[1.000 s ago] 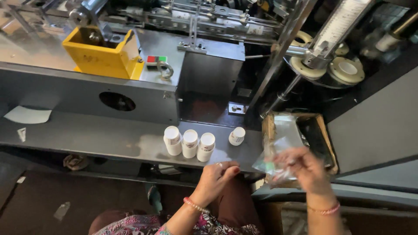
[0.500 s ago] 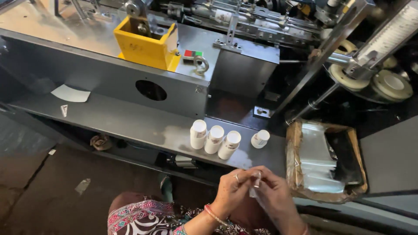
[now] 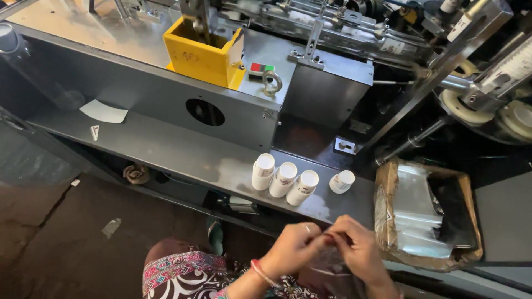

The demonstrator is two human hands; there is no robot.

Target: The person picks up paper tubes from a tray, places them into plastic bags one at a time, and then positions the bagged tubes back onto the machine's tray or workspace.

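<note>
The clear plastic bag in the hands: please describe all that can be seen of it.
The clear plastic bag is thin, see-through film, crumpled and glossy. It hangs low in the picture, before the grey metal ledge. The left hand and the right hand pinch its top edge together between their fingertips. Its lower part runs off the frame; any contents cannot be told.

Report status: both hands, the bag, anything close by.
Left hand and right hand together pinching thin clear plastic bag. Four white cylindrical containers on grey metal ledge just ahead, apart from hands.

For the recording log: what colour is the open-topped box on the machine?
The box is bright yellow, best seen in the head view.
</note>
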